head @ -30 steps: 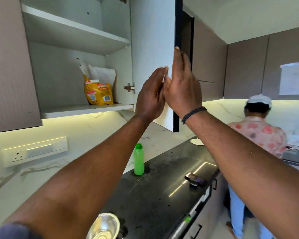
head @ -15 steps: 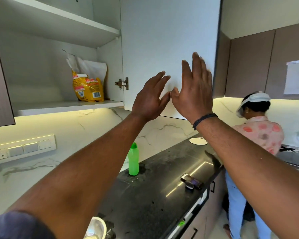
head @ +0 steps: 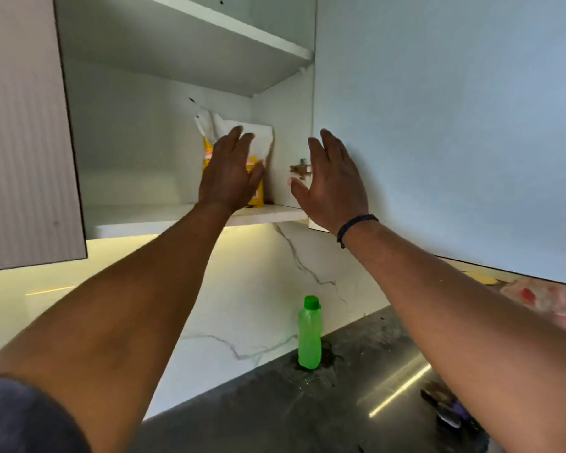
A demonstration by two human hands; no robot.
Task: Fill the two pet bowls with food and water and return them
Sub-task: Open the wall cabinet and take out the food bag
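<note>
A yellow food bag point(head: 258, 194) with a crumpled white top stands on the lower shelf point(head: 164, 219) of an open wall cabinet, in its right corner. My left hand point(head: 229, 173) is raised in front of the bag with straight fingers, covering most of it; whether it touches the bag I cannot tell. My right hand point(head: 332, 183) is up beside the cabinet's hinge, fingers spread, holding nothing. No pet bowl shows in this view.
The open cabinet door point(head: 455, 125) fills the upper right. A green bottle point(head: 309, 333) stands on the dark counter point(head: 307, 410) by the marble wall. A phone point(head: 445, 410) lies at the counter's right. A person's patterned shirt point(head: 549, 302) shows below the door.
The door has swung wide open. Both hands left the door and moved left toward the shelf, the left one now in front of the yellow bag. The view has moved closer to the cabinet.
</note>
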